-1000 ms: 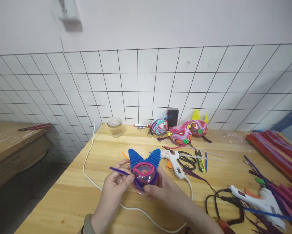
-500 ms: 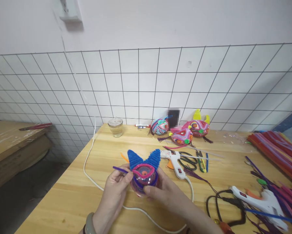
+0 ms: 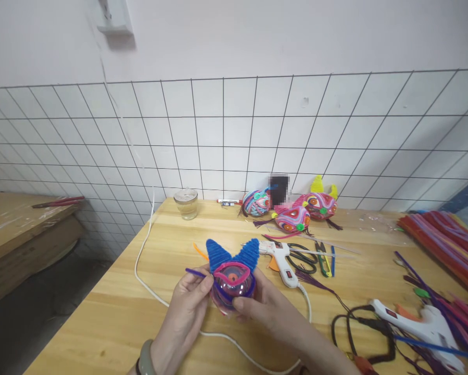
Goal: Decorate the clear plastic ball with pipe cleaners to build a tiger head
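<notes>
Between both hands' grip [image 3: 228, 307] sits the ball [image 3: 231, 284], pipe cleaner [image 3: 197, 273] seemingly pinched left.

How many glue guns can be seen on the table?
2. One glue gun lies in the middle of the table, just behind the hands and beside the scissors. The other glue gun lies at the right front, among the fuzzy craft wires, which may hide more.

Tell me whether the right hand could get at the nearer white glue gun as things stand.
Probably yes, once freed. The right hand holds the clear ball with blue ears. The glue gun lies just beyond it on the table, with nothing between.
</notes>
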Action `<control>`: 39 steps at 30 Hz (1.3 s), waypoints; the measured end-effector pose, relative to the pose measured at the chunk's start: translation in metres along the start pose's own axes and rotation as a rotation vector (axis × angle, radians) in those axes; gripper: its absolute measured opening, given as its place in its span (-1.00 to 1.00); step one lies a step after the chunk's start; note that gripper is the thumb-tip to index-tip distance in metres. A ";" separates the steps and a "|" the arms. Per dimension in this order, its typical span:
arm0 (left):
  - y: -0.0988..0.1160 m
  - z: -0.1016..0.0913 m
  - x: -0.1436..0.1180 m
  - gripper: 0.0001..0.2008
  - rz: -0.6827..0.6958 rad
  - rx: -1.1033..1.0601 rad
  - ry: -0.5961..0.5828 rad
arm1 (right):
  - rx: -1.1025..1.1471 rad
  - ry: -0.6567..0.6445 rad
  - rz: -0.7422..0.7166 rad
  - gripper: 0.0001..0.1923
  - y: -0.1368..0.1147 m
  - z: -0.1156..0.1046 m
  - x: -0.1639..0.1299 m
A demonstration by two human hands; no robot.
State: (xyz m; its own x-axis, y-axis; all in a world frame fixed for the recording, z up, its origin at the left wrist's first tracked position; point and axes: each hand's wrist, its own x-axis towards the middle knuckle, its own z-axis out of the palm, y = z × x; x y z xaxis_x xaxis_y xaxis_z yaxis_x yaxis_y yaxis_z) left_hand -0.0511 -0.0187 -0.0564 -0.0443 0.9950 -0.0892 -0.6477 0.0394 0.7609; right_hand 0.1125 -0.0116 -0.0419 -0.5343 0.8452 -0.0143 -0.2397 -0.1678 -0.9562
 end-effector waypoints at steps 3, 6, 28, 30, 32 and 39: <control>0.001 0.001 0.000 -0.85 -0.012 -0.009 -0.016 | -0.002 -0.012 -0.025 -0.43 -0.002 0.000 0.001; 0.003 0.003 0.001 -0.85 -0.020 -0.018 -0.025 | 0.018 -0.013 -0.053 -0.41 -0.006 0.001 0.001; 0.002 -0.004 0.005 -0.79 -0.048 -0.067 -0.013 | 0.105 -0.037 -0.051 -0.40 -0.008 0.004 -0.001; 0.002 -0.004 0.005 -0.76 -0.049 -0.075 -0.021 | 0.100 -0.045 -0.052 -0.41 -0.009 0.005 -0.001; 0.003 -0.001 0.004 -0.73 -0.065 -0.076 -0.046 | 0.099 -0.051 -0.051 -0.41 -0.010 0.006 -0.001; 0.004 0.006 -0.002 -0.75 -0.097 -0.074 -0.163 | 0.100 -0.038 -0.062 -0.41 -0.010 0.007 -0.002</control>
State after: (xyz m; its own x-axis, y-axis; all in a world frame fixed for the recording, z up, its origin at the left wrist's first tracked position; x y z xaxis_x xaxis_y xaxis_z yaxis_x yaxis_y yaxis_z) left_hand -0.0489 -0.0197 -0.0494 0.1409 0.9887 -0.0503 -0.6976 0.1352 0.7037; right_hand 0.1098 -0.0153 -0.0304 -0.5462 0.8357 0.0570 -0.3518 -0.1671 -0.9210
